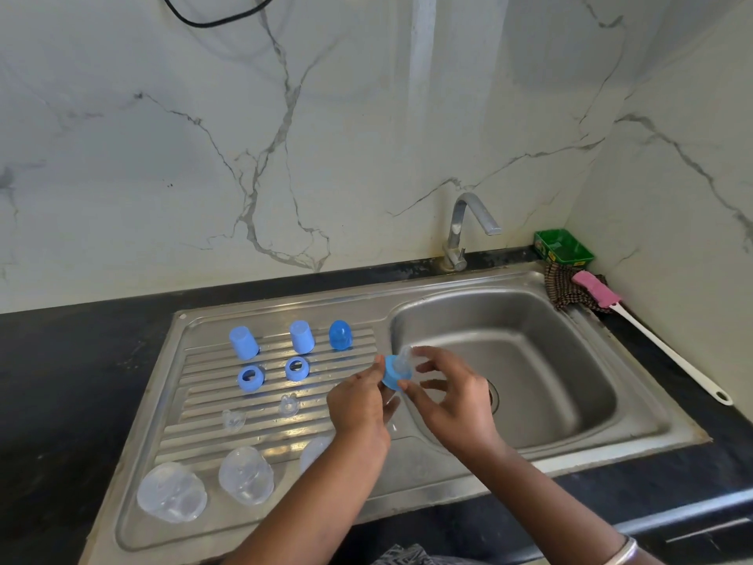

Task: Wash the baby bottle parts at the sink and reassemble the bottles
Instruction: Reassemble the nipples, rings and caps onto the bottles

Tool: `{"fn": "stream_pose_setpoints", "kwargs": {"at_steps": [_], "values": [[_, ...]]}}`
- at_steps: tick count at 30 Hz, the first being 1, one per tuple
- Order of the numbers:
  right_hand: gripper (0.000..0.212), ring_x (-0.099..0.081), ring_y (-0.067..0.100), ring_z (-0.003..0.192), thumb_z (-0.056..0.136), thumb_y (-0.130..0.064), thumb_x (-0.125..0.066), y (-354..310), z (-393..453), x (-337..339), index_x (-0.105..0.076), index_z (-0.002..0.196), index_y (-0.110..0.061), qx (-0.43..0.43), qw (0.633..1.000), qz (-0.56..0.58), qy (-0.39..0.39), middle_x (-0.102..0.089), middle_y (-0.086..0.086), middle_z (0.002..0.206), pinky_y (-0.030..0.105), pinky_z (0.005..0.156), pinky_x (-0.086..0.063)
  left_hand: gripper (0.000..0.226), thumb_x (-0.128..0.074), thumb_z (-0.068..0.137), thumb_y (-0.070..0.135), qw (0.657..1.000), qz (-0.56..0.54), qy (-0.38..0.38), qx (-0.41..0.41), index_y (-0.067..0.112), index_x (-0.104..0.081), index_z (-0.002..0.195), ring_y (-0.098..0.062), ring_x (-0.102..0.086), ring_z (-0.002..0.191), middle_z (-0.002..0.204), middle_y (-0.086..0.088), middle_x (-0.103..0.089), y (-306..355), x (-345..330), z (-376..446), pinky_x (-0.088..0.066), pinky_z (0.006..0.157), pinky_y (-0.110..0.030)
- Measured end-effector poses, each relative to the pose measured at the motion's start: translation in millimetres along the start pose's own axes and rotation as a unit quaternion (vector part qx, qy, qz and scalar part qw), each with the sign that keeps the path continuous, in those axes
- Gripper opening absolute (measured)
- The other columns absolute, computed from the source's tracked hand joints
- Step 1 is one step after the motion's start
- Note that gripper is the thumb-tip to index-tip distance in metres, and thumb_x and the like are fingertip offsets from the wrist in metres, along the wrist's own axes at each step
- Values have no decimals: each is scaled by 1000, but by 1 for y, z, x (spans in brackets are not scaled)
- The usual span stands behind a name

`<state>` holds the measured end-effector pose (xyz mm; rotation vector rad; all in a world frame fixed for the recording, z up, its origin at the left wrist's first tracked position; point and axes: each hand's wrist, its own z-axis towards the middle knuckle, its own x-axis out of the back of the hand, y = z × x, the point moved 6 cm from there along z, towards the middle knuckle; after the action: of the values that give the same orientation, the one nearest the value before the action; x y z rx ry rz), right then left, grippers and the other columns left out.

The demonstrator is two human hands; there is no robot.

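Crowding drainboard (171, 405): caps (243, 341), rings (251, 378), bottles (172, 492); brush (635, 328) beside sink (529, 320).

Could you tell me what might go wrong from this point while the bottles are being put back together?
1. The hands work the blue ring and clear teat over the basin's edge; a slip could drop either toward the drain.
2. The loose clear teats on the ribbed drainboard are hard to see and may be knocked by a forearm.
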<state>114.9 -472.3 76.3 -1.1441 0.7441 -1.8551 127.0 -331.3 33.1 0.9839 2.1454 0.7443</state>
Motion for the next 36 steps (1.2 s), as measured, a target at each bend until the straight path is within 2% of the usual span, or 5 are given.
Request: {"fn": "stream_pose_setpoints", "kwargs": {"at_steps": [5,12,19,26,36], "values": [[40,-65,14,113,75,-12,-82,-1,-7,-1,-71,113,-11,128,986,-110,-11,-64,4,129,17,92,-53,15,-74,88,15,997,20,-61,40,7,-70,100,-20,-76,75,87,-10,-78,4,-6,-1,-56,68,-33],[21,-69,15,83,82,-4,-75,-4,-5,3,-74,103,-2,162,971,-163,66,-69,7,105,28,65,-59,19,-78,83,22,989,98,-97,61,9,-72,94,-20,-74,70,74,-4,-74,3,-8,-4,-56,67,-34],[15,-62,2,78,86,-12,-74,10,17,11,-77,90,-25,-33,997,-65,19,-65,-14,78,9,62,-47,23,-72,79,51,953,232,-114,-160,29,-77,80,-17,-72,86,81,3,-75,25,-10,-20,-62,73,-48],[29,-60,-12,81,87,-18,-74,19,16,11,-63,78,-43,-123,992,-36,3,-67,-23,73,1,62,-40,17,-68,87,23,855,401,-125,-306,37,-74,80,-7,-69,71,74,13,-73,32,-22,-28,-60,73,-46],[15,-64,8,65,78,-21,-81,43,21,24,-71,71,-30,-188,981,20,-53,-70,-12,71,25,62,-54,5,-72,85,21,818,454,-121,-331,22,-75,80,-5,-67,66,68,8,-71,20,-42,-20,-56,66,-29]]}}
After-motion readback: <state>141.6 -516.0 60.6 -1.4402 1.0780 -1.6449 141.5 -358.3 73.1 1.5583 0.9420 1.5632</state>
